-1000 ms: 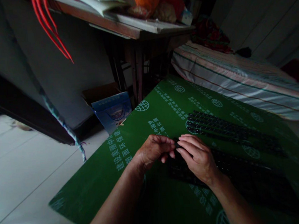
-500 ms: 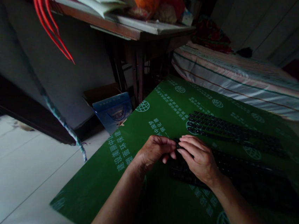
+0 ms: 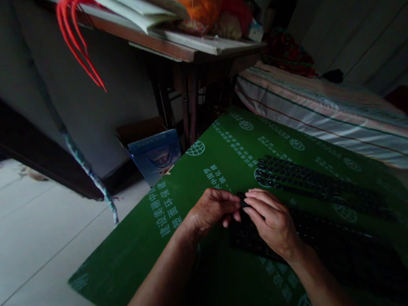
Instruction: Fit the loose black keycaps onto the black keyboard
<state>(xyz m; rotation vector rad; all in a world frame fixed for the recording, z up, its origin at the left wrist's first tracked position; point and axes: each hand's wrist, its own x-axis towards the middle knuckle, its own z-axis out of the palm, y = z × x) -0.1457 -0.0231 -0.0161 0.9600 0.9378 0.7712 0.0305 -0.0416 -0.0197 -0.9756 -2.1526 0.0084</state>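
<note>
My left hand [image 3: 214,208] and my right hand [image 3: 270,216] meet fingertip to fingertip over a green board with pale printed lettering [image 3: 221,252]. Pinched between them is a small black piece [image 3: 242,199]; most of it is covered by the fingers, and its kind cannot be made out. Several black strips with small shiny spots [image 3: 300,175] lie side by side on the board, beyond my right hand. Under and to the right of my right hand is a larger dark mass of similar black pieces [image 3: 346,245], hard to make out in the dim light.
A wooden table [image 3: 176,52] stands beyond the board, with papers, an orange bag [image 3: 196,2] and hanging red cords [image 3: 80,47]. Below it is a blue box [image 3: 156,152]. A bed with a striped cover [image 3: 315,108] is at the right back. Tiled floor [image 3: 28,237] shows at left.
Both hands stay together on the small black piece, with only slight finger movement. The whole view has shifted slightly down.
</note>
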